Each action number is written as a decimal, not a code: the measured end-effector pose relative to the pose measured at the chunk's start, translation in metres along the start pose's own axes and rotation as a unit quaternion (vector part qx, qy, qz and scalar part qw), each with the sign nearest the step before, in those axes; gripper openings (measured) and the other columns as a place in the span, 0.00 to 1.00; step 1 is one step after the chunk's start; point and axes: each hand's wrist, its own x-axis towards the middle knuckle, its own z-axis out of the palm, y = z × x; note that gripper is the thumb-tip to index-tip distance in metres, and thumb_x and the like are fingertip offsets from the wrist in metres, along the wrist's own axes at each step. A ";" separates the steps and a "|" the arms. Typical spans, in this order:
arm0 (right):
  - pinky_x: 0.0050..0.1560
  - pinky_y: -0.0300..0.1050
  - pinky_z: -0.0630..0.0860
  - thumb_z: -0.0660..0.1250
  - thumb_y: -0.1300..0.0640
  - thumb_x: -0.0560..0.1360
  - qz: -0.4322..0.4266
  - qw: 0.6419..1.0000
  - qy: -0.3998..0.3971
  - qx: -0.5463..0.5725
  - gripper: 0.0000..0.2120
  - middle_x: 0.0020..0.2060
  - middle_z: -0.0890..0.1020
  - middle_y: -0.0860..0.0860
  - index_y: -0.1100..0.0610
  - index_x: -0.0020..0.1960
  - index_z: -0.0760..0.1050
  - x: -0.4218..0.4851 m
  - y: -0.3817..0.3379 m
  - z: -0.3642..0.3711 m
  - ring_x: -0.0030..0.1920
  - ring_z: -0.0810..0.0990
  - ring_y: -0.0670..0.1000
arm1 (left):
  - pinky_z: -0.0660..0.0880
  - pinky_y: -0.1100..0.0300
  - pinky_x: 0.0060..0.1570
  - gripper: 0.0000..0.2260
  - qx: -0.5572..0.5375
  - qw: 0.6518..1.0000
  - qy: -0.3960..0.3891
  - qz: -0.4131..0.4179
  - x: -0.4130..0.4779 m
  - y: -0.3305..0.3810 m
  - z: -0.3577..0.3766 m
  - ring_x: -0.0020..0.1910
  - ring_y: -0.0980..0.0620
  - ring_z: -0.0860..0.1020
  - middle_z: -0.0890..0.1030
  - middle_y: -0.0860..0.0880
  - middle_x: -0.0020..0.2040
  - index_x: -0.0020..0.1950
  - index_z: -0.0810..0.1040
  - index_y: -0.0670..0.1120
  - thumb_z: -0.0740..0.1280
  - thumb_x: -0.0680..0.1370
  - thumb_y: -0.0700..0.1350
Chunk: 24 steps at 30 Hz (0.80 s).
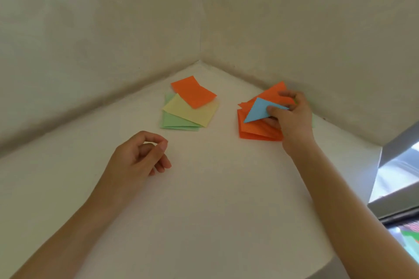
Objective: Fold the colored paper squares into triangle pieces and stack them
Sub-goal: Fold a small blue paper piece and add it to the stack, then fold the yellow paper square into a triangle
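A loose pile of unfolded squares lies near the corner: an orange square (193,92) on top, a yellow one (192,112) under it, and green sheets (172,121) at the bottom. To the right sits a stack of folded orange pieces (258,130). My right hand (292,115) pinches a folded blue triangle (258,110) between thumb and fingers, just over that stack. My left hand (141,156) hovers above the white surface to the front left, fingers loosely curled, holding nothing.
The white ledge (204,199) fits into a corner between two beige walls (113,29). Its front right edge drops off beside a window frame (399,199). A strip of green paper (312,120) peeks out behind my right hand.
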 end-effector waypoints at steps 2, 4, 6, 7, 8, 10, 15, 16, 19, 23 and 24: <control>0.40 0.39 0.79 0.65 0.70 0.73 0.018 0.999 0.028 0.025 0.12 0.40 0.76 0.50 0.53 0.41 0.73 0.000 -0.001 -0.001 0.46 0.79 0.51 | 0.71 0.67 0.29 0.03 0.003 1.000 -0.003 0.002 0.000 -0.001 0.000 0.27 0.55 0.75 0.81 0.45 0.31 0.46 0.76 0.41 0.64 0.78 0.39; 0.40 0.32 0.74 0.65 0.69 0.73 -0.007 0.998 0.045 -0.041 0.10 0.36 0.76 0.49 0.55 0.38 0.73 -0.002 0.000 -0.002 0.43 0.78 0.49 | 0.71 0.68 0.29 0.04 0.007 1.000 -0.005 0.006 0.000 -0.002 0.000 0.27 0.55 0.75 0.81 0.46 0.31 0.46 0.76 0.41 0.63 0.79 0.39; 0.34 0.28 0.68 0.66 0.67 0.72 -0.062 0.980 0.055 -0.183 0.07 0.34 0.76 0.47 0.57 0.40 0.75 -0.006 0.001 -0.003 0.38 0.75 0.46 | 0.71 0.68 0.29 0.04 0.009 1.000 -0.005 0.007 0.000 -0.002 -0.001 0.28 0.55 0.75 0.81 0.46 0.31 0.45 0.76 0.41 0.63 0.79 0.38; 0.33 0.32 0.67 0.66 0.66 0.72 -0.094 0.962 0.060 -0.250 0.05 0.35 0.76 0.48 0.57 0.42 0.75 -0.008 0.002 -0.003 0.39 0.75 0.47 | 0.71 0.68 0.30 0.04 0.009 1.000 -0.006 0.008 0.000 -0.002 -0.001 0.28 0.55 0.75 0.81 0.46 0.31 0.45 0.77 0.41 0.63 0.79 0.38; 0.36 0.37 0.66 0.66 0.65 0.72 -0.124 0.942 0.065 -0.305 0.05 0.36 0.76 0.49 0.56 0.42 0.74 -0.010 0.003 -0.003 0.41 0.75 0.50 | 0.71 0.68 0.30 0.04 0.010 1.000 -0.007 0.007 0.000 -0.001 -0.001 0.28 0.55 0.75 0.81 0.46 0.31 0.46 0.77 0.41 0.63 0.79 0.38; 0.44 0.44 0.66 0.67 0.62 0.73 -0.165 0.901 0.073 -0.394 0.05 0.39 0.76 0.50 0.55 0.42 0.72 -0.014 0.005 -0.002 0.49 0.73 0.56 | 0.71 0.67 0.30 0.04 0.013 1.000 -0.006 0.009 0.000 -0.002 -0.001 0.28 0.55 0.75 0.81 0.46 0.31 0.46 0.77 0.41 0.63 0.79 0.38; 0.56 0.49 0.61 0.67 0.54 0.74 -0.159 0.847 0.058 -0.504 0.07 0.55 0.74 0.56 0.57 0.50 0.77 -0.017 0.007 0.000 0.59 0.67 0.59 | 0.71 0.67 0.30 0.05 0.020 1.000 -0.005 0.012 0.000 -0.002 -0.001 0.28 0.55 0.75 0.81 0.47 0.31 0.45 0.77 0.41 0.63 0.79 0.38; 0.57 0.48 0.61 0.68 0.55 0.74 -0.163 0.851 0.060 -0.496 0.08 0.55 0.73 0.56 0.57 0.51 0.77 -0.018 0.006 0.001 0.59 0.66 0.59 | 0.71 0.67 0.30 0.05 0.021 1.000 -0.005 0.013 0.000 -0.001 -0.002 0.28 0.55 0.75 0.81 0.47 0.31 0.45 0.77 0.41 0.63 0.79 0.38; 0.57 0.49 0.65 0.67 0.61 0.72 -0.238 0.882 0.077 -0.400 0.06 0.52 0.73 0.56 0.58 0.49 0.77 -0.026 -0.001 0.004 0.55 0.67 0.58 | 0.71 0.66 0.30 0.05 0.020 1.000 -0.002 0.021 -0.001 0.001 -0.005 0.28 0.55 0.76 0.81 0.47 0.31 0.45 0.77 0.41 0.63 0.79 0.38; 0.46 0.34 0.69 0.65 0.67 0.71 -0.384 0.887 -0.011 -0.258 0.04 0.45 0.73 0.51 0.61 0.45 0.76 -0.051 -0.019 0.024 0.43 0.69 0.43 | 0.72 0.66 0.31 0.05 0.027 0.999 0.026 0.035 0.003 0.005 -0.019 0.29 0.55 0.77 0.82 0.48 0.32 0.45 0.77 0.43 0.63 0.79 0.38; 0.43 0.31 0.68 0.64 0.68 0.71 -0.404 0.878 -0.058 -0.251 0.05 0.43 0.74 0.51 0.62 0.45 0.76 -0.055 -0.021 0.033 0.40 0.69 0.42 | 0.72 0.66 0.31 0.06 0.030 0.998 0.033 0.034 0.005 0.005 -0.022 0.29 0.55 0.77 0.82 0.49 0.32 0.45 0.77 0.43 0.63 0.79 0.38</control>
